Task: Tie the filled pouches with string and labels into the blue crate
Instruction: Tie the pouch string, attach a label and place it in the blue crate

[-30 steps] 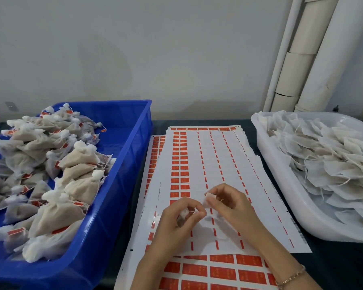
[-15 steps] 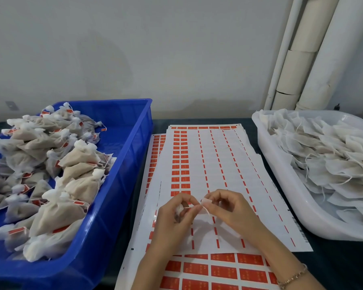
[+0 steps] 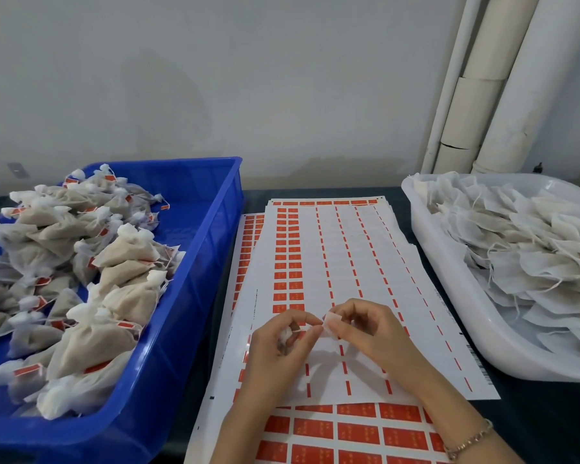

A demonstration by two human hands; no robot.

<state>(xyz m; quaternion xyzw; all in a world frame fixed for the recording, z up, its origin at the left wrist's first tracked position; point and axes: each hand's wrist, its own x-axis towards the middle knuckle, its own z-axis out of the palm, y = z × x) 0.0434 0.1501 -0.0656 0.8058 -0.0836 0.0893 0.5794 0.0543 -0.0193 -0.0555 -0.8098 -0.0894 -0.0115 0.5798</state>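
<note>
Left grip (image 3: pixel 282 349), right grip (image 3: pixel 372 333), pinching one label (image 3: pixel 333 320)

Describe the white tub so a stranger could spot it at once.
Find the pale pipes in the far right corner. Below them, right of the label sheets, sits the white tub. Unlike the blue crate on the left, it holds pouches that lie flat and untied.

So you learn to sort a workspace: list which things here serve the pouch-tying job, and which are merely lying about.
Job: left hand gripping a white bundle; right hand pinching a white slip; label sheets; white tub of untied pouches; blue crate of tied pouches.
Lying about: pipes; wall plate.
</note>
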